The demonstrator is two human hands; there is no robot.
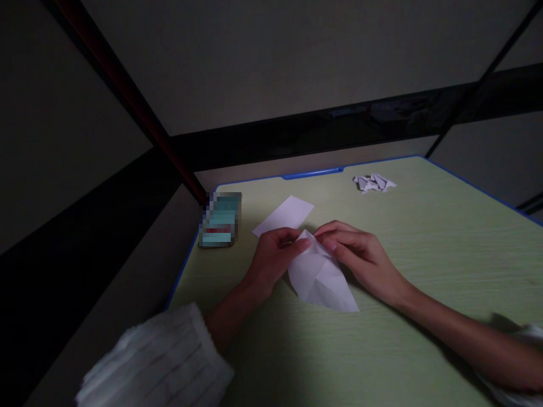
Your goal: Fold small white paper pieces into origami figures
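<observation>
A partly folded sheet of white paper (320, 277) is held just above the middle of the table, its pointed top between both hands and its creased lower part spreading toward me. My left hand (278, 254) pinches the upper left edge, thumb on the face of the paper and fingers behind it. On the upper right edge, my right hand (354, 249) closes with its thumb and fingers near the tip. The fingers behind the paper are partly hidden. Just beyond my left hand, a flat white piece of paper (286, 215) lies on the table.
The light green table (424, 254) has a blue rim and a blue strip (314, 173) at its far edge. A phone (220, 220), its screen blurred, is at the left. Folded white paper figures (374, 182) lie at the back right. Dark-banded panels (297, 68) rise behind.
</observation>
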